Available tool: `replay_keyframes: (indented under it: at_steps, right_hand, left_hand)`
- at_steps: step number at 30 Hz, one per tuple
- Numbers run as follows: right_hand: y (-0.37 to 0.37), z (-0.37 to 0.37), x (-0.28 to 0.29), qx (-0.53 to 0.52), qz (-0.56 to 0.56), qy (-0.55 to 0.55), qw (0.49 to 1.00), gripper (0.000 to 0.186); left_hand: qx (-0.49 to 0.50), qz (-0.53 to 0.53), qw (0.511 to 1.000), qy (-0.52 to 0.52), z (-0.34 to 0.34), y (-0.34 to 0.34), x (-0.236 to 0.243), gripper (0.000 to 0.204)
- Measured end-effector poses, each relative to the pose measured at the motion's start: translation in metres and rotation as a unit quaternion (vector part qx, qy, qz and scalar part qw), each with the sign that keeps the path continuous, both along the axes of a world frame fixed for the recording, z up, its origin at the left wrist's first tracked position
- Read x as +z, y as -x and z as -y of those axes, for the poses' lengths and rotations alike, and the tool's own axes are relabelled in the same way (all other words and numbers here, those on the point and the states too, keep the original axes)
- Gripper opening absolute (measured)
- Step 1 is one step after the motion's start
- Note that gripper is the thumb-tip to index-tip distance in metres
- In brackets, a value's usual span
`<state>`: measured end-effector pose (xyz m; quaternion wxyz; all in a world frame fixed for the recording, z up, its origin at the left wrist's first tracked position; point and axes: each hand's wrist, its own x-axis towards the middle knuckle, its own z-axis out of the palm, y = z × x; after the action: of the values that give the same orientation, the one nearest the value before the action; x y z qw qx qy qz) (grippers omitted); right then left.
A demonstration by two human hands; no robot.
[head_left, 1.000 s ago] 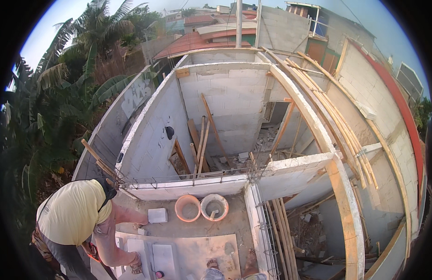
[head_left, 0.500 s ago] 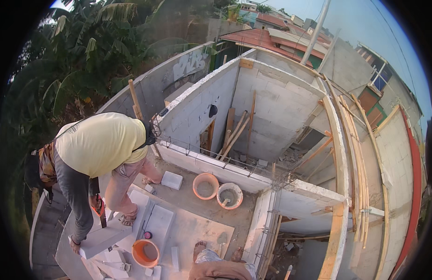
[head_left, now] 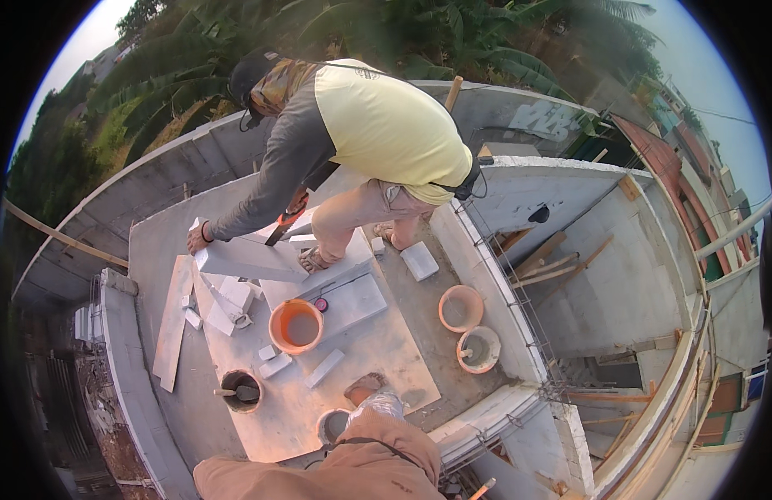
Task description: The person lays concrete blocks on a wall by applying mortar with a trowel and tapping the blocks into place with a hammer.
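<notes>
Neither of my hands shows; only my brown clothing (head_left: pixel 319 471) and one bare foot (head_left: pixel 365 385) come into the lower edge. Across from me a co-worker in a yellow shirt (head_left: pixel 394 125) bends over a long white block (head_left: pixel 257 258). One of the co-worker's hands (head_left: pixel 199 237) rests on the block's end. The other grips the orange handle of a handsaw (head_left: pixel 287 218), its blade at the block. Close to my foot stands a mortar-stained bucket (head_left: pixel 331 425); an orange bucket (head_left: pixel 296 327) is farther off.
A dark bucket with a tool (head_left: pixel 241 392) stands at left. Two more buckets, one orange (head_left: pixel 461 308) and one greyish (head_left: pixel 479 348), sit by the low wall (head_left: pixel 502 292) with its protruding rebar. White block offcuts (head_left: pixel 326 367) lie on the board. Beyond the wall, the floor drops into rooms.
My view has swung left, so the co-worker and buckets appear farther right. More of the left side and my clothing now shows. The co-worker still holds the saw at the block.
</notes>
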<state>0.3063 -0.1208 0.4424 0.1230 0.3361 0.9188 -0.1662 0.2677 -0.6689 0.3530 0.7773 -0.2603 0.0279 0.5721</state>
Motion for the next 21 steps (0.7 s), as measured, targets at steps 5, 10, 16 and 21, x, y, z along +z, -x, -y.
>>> replay_keyframes:
  at_steps: [5, 10, 16, 21]
  right_hand:
    - [-0.027, -0.012, -0.001, 0.002, -0.006, -0.003, 1.0, 0.088]
    - [-0.054, -0.019, -0.023, -0.065, -0.107, 0.096, 0.988, 0.066]
    - [-0.059, -0.035, -0.073, -0.195, -0.287, 0.249, 0.904, 0.029]
    - [-0.029, -0.002, -0.058, -0.262, -0.234, 0.297, 0.888, 0.029]
  left_hand:
    - [0.012, 0.045, 0.999, -0.023, 0.011, -0.025, 0.0, 0.065]
    - [-0.183, -0.096, 0.959, 0.193, 0.041, 0.047, 0.025, 0.059]
    - [-0.529, -0.487, 0.682, 0.138, 0.027, 0.14, 0.039, 0.05]
    - [-0.586, -0.589, 0.552, 0.075, 0.009, 0.152, 0.009, 0.059]
